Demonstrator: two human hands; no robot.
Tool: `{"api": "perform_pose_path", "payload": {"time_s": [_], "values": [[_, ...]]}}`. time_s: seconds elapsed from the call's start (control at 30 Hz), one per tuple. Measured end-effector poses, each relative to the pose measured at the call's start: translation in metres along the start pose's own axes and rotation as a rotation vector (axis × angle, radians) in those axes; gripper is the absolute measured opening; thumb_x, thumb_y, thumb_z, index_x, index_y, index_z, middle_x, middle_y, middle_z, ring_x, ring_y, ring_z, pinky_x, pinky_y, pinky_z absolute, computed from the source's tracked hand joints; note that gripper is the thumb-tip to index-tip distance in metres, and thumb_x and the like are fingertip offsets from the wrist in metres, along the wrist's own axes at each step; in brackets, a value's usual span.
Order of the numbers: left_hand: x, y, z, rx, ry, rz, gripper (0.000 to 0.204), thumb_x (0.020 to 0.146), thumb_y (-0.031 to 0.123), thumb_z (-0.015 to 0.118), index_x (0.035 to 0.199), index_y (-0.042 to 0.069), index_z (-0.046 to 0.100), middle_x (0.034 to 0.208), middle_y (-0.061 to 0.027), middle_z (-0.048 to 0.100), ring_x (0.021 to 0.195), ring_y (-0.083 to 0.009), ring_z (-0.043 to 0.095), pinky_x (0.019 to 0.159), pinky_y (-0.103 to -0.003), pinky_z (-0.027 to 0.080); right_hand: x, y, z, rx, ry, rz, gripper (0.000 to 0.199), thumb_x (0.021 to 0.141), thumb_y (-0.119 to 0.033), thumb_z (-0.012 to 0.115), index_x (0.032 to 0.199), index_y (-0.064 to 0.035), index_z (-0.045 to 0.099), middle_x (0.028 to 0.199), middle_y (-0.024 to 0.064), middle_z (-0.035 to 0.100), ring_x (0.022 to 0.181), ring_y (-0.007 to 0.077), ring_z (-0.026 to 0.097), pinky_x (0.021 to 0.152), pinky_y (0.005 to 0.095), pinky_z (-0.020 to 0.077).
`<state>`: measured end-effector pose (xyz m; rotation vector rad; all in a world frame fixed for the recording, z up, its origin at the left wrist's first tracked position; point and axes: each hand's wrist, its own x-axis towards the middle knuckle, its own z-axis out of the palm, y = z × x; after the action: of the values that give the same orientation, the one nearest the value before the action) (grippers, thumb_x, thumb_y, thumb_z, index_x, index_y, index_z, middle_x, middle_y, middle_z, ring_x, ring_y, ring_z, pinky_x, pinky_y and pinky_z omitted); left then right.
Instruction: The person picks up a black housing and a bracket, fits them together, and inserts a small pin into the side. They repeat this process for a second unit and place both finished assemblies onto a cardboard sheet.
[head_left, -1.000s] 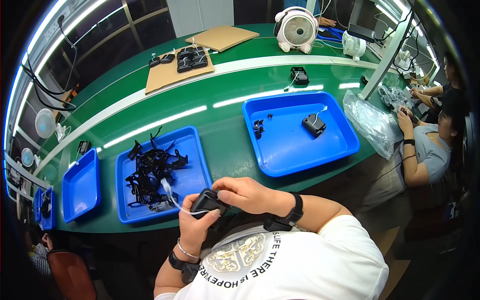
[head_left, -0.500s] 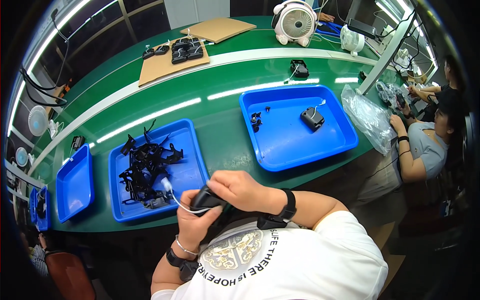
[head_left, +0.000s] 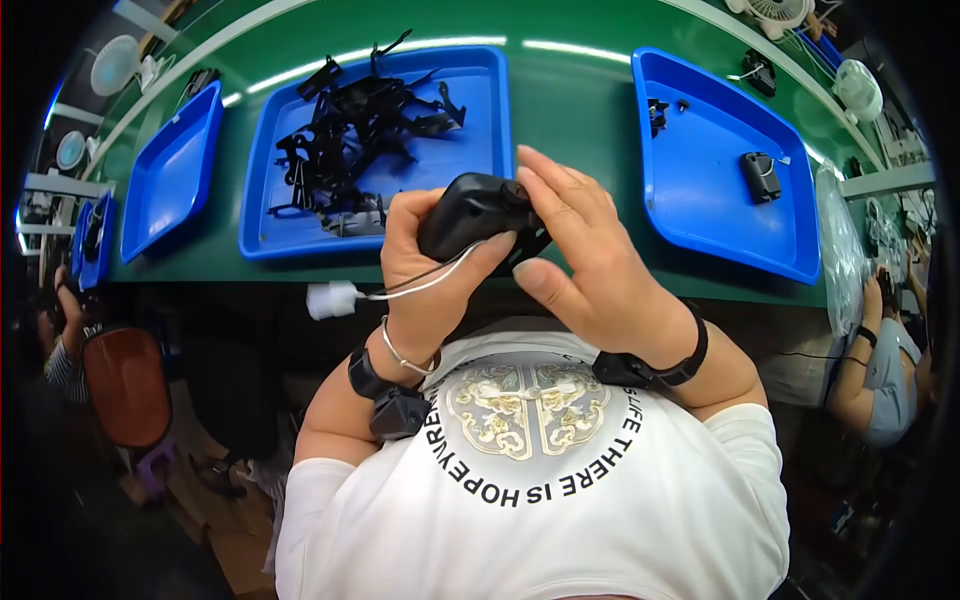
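Note:
A rounded black plastic housing (head_left: 468, 215) is in front of my chest, gripped by my left hand (head_left: 430, 260) with the thumb along its lower side. From it a thin black-and-white cable runs down to a white plug connector (head_left: 332, 299), which hangs beside my left wrist. My right hand (head_left: 590, 245) is at the housing's right end, its fingers stretched out and the thumb spread below. Part of a dark bracket-like piece shows between that thumb and the fingers; whether it is joined to the housing I cannot tell.
Beyond my hands, a blue tray (head_left: 500, 110) holds a heap of black brackets (head_left: 350, 140). At right, another blue tray (head_left: 720, 245) carries a black housing (head_left: 760, 178) and small black parts. A third blue tray (head_left: 170, 190) stands at left. People sit at both sides.
My view has tilted down, so the trays appear higher. The housing has turned in my left hand, its plug now hanging down. My right hand's fingers have gone from curled round the housing to stretched out.

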<state>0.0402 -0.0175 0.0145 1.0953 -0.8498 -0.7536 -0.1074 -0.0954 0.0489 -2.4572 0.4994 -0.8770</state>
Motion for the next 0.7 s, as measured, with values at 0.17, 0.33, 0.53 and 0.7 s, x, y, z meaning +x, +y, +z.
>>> {"api": "perform_pose_path", "payload": {"time_s": [0.17,0.33,0.53,0.7], "values": [[-0.001,0.005,-0.005,0.049,0.075,0.008,0.044,0.069,0.003,0.076,0.101,0.004,0.046,0.092,-0.0068,0.06,0.086,-0.0107,0.058,0.073,-0.023,0.048,0.003,-0.014,-0.009,0.0,-0.152,-0.142,0.049,0.089,-0.031,0.049,0.126,0.0013,0.044,0.138,0.0244,0.031,0.127,0.039,0.029,0.103,0.0437,0.0229],[-0.006,0.001,-0.01,0.06,0.085,0.081,0.044,0.07,0.005,0.076,0.101,0.003,0.045,0.091,-0.0067,0.059,0.083,-0.0101,0.058,0.071,-0.022,0.048,0.007,-0.011,-0.004,-0.029,-0.011,-0.024,0.056,0.088,-0.038,0.05,0.129,-0.0001,0.042,0.138,0.0251,0.03,0.128,0.04,0.027,0.104,0.0444,0.021],[0.003,0.003,-0.012,0.193,0.115,0.084,0.043,0.07,0.006,0.076,0.1,0.003,0.045,0.091,-0.0051,0.058,0.081,-0.0088,0.056,0.069,-0.022,0.048,0.015,-0.003,0.0,-0.025,-0.024,0.016,0.059,0.086,-0.039,0.052,0.13,-0.0013,0.041,0.14,0.0248,0.028,0.13,0.0396,0.024,0.105,0.0453,0.0174],[0.005,-0.005,-0.012,0.01,0.134,0.103,0.043,0.07,0.006,0.076,0.099,0.003,0.044,0.091,-0.0047,0.057,0.081,-0.0083,0.056,0.069,-0.022,0.048,0.013,-0.016,-0.006,0.219,-0.149,-0.245,0.061,0.085,-0.042,0.052,0.13,-0.0023,0.042,0.14,0.0246,0.029,0.131,0.0383,0.023,0.105,0.0456,0.0167]]}}
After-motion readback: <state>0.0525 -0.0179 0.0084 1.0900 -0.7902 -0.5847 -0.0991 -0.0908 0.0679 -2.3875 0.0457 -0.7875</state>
